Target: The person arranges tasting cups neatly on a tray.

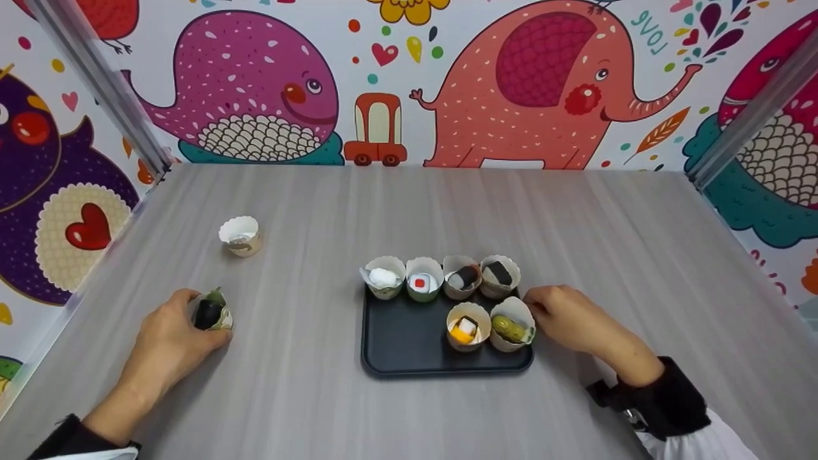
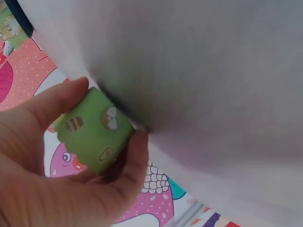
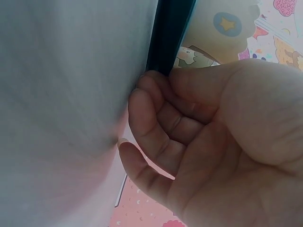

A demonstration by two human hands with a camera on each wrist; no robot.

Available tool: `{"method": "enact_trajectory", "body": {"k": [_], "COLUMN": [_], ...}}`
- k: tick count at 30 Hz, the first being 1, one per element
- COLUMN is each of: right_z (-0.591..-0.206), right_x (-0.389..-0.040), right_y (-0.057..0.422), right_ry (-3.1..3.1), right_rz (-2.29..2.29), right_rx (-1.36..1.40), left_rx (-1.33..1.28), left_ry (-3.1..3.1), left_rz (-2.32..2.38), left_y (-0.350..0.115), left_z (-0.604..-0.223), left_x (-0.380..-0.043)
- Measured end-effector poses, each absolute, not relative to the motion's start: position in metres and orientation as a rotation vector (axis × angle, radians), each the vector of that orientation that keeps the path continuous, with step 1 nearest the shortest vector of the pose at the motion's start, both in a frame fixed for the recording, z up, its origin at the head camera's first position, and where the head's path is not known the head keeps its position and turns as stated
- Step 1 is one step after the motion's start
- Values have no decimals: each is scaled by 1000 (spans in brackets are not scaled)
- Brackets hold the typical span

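Observation:
My left hand (image 1: 169, 332) grips a green paper cup (image 2: 97, 130) between thumb and fingers, low at the table on the left. Inside that cup is a dark toy eggplant (image 1: 208, 313) with a green top. My right hand (image 1: 569, 319) is at the right edge of the black tray (image 1: 409, 345), its thumb and curled fingertips pinching that edge. Close to those fingertips stands a cup with a green, bumpy pickle-like piece (image 1: 509, 329). Beside it, another cup holds a yellow-and-white piece (image 1: 465, 329).
Along the tray's back edge stand paper cups with a white piece (image 1: 383, 276), a white piece with a red centre (image 1: 422, 283), a dark-and-grey piece (image 1: 464, 277) and a black-wrapped piece (image 1: 497, 273). Another paper cup (image 1: 241, 236) stands at the back left. Printed walls (image 1: 383, 64) enclose the table.

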State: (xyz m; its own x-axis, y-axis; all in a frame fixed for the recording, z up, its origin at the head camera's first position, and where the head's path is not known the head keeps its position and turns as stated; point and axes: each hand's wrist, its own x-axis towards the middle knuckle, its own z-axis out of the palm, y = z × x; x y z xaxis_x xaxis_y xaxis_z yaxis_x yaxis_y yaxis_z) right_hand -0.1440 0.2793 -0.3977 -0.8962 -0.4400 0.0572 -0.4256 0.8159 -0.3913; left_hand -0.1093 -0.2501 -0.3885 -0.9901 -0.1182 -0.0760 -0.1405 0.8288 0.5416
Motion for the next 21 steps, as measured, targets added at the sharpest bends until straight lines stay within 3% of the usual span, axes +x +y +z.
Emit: {"method": "enact_trajectory", "body": {"k": [21], "right_z": [-396], "right_x": [-143], "right_y": [279], "right_ry": [2966], "right_rz": [-622], "right_rx": [-719], "left_rx": [-103], "left_ry": [3128], "left_rz": [1035], "left_y": [-211], "left_z": [-375], "left_x": [-103]}}
